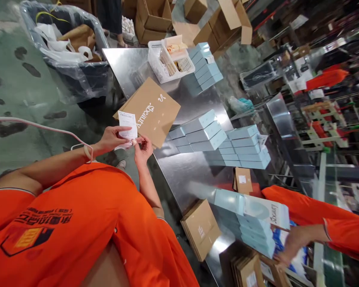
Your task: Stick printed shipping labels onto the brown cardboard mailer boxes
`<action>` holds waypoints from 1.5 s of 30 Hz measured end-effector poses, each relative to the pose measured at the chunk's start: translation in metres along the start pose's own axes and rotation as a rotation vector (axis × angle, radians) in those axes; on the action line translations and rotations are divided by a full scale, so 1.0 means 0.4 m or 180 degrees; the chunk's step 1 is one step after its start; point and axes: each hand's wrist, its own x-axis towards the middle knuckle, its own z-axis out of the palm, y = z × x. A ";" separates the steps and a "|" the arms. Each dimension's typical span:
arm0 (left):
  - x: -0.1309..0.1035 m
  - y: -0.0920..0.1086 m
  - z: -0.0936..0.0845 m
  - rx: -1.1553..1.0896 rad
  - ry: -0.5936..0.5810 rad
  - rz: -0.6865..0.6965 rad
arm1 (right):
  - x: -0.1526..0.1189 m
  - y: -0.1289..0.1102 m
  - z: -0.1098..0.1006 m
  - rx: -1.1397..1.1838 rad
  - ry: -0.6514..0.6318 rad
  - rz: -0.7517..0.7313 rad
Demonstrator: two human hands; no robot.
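Note:
In front of my body I hold a white printed label sheet point(128, 121) between both hands. My left hand point(112, 138) is closed on its left side, with a thumb and finger over the paper. At the lower right corner, my right hand point(143, 150) pinches the sheet's edge; the exact finger contact is small and partly hidden. Just beyond the hands, a flat brown cardboard box point(158, 111) with white "Sbeauty" lettering lies at the table edge, on top of another piece of cardboard.
The metal table point(182, 175) carries stacked light blue boxes point(203, 133), a white basket point(161, 65) and more flat cartons point(200, 231). A lined waste bin point(80, 79) stands at the upper left. A co-worker's hand point(293, 243) reaches in at the lower right.

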 end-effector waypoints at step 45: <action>-0.014 0.026 -0.058 0.1009 -0.1607 -0.0224 | 0.034 -0.121 -0.066 -0.0440 -0.0247 0.0198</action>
